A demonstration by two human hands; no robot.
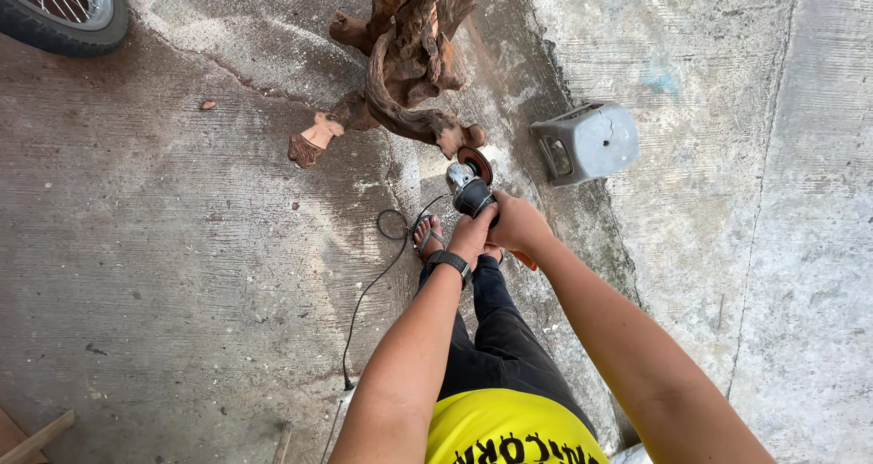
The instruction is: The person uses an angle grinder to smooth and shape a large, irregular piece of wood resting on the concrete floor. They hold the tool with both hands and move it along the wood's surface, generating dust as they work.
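You hold the grinder [473,191] with both hands so it stays steady. Your left hand [471,237] is wrapped tight around its back end, and your right hand [516,223] is clenched on its side, just beside the left. The round disc [476,163] points at the twisted root [405,64] and sits right at the root's lowest knob; you cannot tell if they touch. The black cord [373,282] trails back from the root, past your foot [427,235]. Right of the root a grey stool [587,143] lies tipped over, near. Left of the root the concrete floor [164,246] is open, with a wheel [64,9] well apart.
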